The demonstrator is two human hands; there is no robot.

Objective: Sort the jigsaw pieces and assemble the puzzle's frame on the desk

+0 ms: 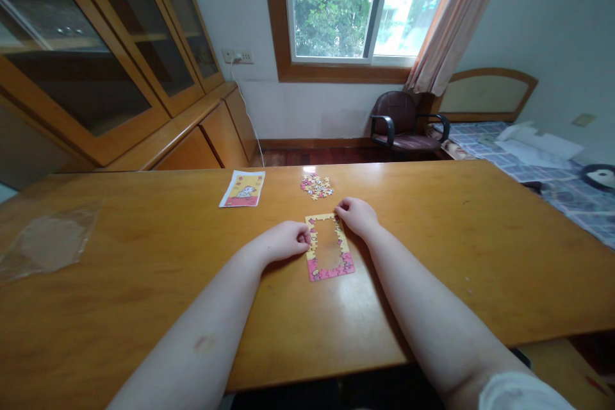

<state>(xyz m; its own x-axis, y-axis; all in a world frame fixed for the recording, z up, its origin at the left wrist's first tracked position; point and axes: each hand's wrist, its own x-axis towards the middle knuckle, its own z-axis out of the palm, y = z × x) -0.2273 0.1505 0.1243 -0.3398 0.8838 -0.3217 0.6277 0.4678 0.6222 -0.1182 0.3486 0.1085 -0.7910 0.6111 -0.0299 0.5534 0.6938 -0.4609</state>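
Note:
A jigsaw puzzle border [331, 273], yellow above and pink below, lies flat on the table as a joined rectangle with bare wood inside it. At its left edge is my left hand [288, 238], fingers curled closed against the yellow pieces. My right hand [358, 214] has its fingertips pinched together at the upper right corner of the border. Whatever small part lies between the fingertips is hidden. Just beyond the border sits a heap of loose puzzle pieces [317, 186]. Left of that heap lies a picture sheet [244, 189] showing a white animal on yellow and pink.
The wooden table [461, 237] spans the view. A clear plastic bag [50, 243] lies at its left. Beyond the table stand a glass-doored cabinet [166, 106], a dark armchair [401, 118] and a bed [523, 160] with papers on it.

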